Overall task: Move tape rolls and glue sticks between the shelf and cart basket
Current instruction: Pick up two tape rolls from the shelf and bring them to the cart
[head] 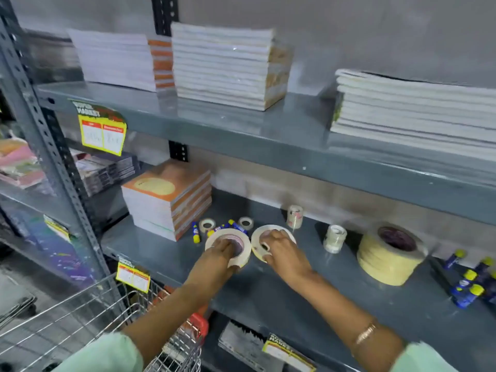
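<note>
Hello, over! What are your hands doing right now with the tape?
Left hand gripping one white tape roll, right hand on the other. Both rolls on the shelf. Glue sticks just behind.

Two tape rolls point(228, 247) point(259, 241) are set side by side on the shelf point(268, 288), glue sticks point(214, 228) behind, cart basket point(88, 318) below left.

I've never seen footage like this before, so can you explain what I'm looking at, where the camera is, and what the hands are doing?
There is no machine here. A camera worn on a person's head looks down at their two bare hands. The left hand and right hand each grip a flat white tape roll, the left roll and the right roll, on a grey metal shelf. Around them lie small clear tape rolls, blue glue sticks, a big cream tape roll and stacked notebooks. A wire cart basket waits lower left.
</note>
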